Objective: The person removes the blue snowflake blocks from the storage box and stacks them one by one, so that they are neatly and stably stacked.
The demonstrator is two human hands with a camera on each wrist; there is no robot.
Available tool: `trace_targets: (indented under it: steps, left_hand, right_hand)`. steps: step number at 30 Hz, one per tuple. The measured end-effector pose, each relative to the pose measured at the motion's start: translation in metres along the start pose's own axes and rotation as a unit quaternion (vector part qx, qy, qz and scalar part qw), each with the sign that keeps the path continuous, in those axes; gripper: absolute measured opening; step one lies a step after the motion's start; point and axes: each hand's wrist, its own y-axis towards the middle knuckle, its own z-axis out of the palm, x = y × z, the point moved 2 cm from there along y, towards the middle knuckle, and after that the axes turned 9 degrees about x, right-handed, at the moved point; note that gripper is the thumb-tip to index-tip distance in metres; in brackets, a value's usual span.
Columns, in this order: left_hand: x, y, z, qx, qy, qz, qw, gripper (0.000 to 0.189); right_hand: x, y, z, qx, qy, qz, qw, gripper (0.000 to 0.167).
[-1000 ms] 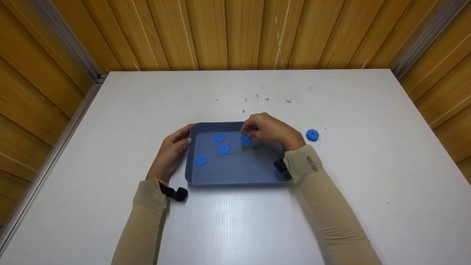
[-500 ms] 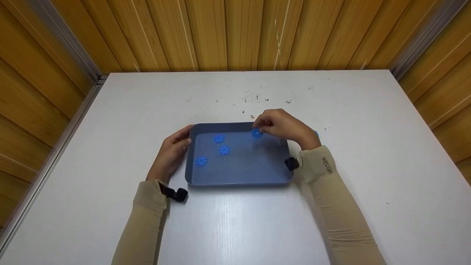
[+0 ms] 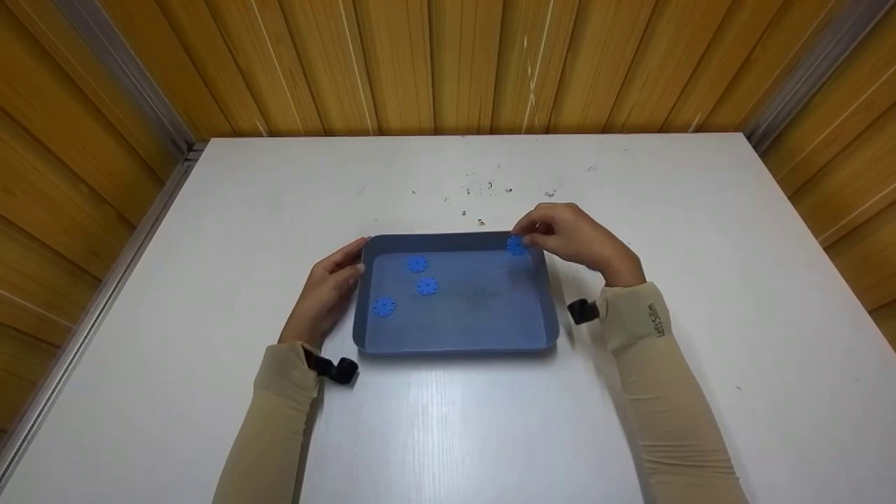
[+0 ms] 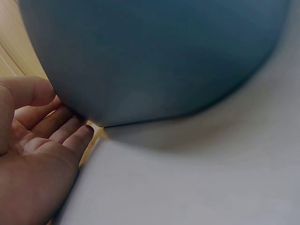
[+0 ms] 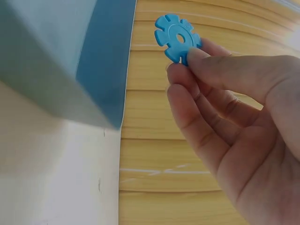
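Observation:
In the head view, a shallow blue-grey tray (image 3: pixel 455 329) lies on the white table. My left hand (image 3: pixel 325 290) holds its left edge, thumb at the rim and fingers along the outer wall; the left wrist view shows the hand (image 4: pixel 44 126) against the tray's side. My right hand (image 3: pixel 577 234) pinches a blue slotted plastic disc (image 3: pixel 516 245) between thumb and fingers, over the tray's far right corner. Notches and a centre hole show on this disc (image 5: pixel 174 37) in the right wrist view. Three similar discs lie flat in the tray, one a blue disc (image 3: pixel 383 306) near its left wall.
Dark specks and scuffs (image 3: pixel 509 190) mark the white table (image 3: pixel 280 189) beyond the tray. Wood-look panels (image 3: pixel 462 66) rise behind the table and at both sides. My right hand and wrist cover the spot where blue discs lay to the tray's right.
My right hand has moved right and slightly away, carrying the disc from above the tray's middle to its far right corner. The left hand, tray and three lying discs have stayed put.

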Motion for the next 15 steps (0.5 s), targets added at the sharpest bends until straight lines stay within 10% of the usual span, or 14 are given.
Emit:
trace_targets:
  steps: [15]
  left_hand:
    - [0.000, 0.000, 0.000, 0.001, 0.012, 0.002, 0.9999, 0.054]
  right_hand:
    - [-0.028, -0.017, -0.010, -0.030, -0.040, 0.041, 0.9979, 0.022]
